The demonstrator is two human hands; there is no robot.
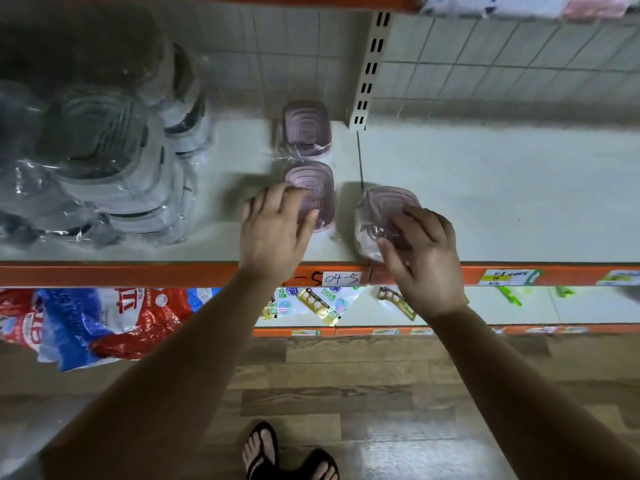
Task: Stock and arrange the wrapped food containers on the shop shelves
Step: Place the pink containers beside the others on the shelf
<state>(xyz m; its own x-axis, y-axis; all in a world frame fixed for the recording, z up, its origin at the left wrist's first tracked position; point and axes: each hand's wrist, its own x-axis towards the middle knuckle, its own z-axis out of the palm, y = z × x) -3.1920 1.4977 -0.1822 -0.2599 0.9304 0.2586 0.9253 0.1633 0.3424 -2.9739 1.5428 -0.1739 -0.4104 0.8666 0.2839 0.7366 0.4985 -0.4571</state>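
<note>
Head view: three wrapped purple tubs on one shelf (485,202). The back tub (306,129) and nearer tub (317,188) sit in line. The left hand (277,230) lies over the nearer tub, grip unclear. The right hand (424,251) clutches the third tub (379,209), tilted at the front edge.

Shelf (502,202): stack of large wrapped containers (114,161) at left. Rear container (306,128) at back, just left of upright post (369,71). Middle container (317,192) just before it, left hand (277,230) resting on its left part. Right container (381,213) beside it at front edge, right hand (424,251) gripping its near side. Shelf label (341,279) below, between hands. Bags (86,320) on lower shelf (519,306), left.
</note>
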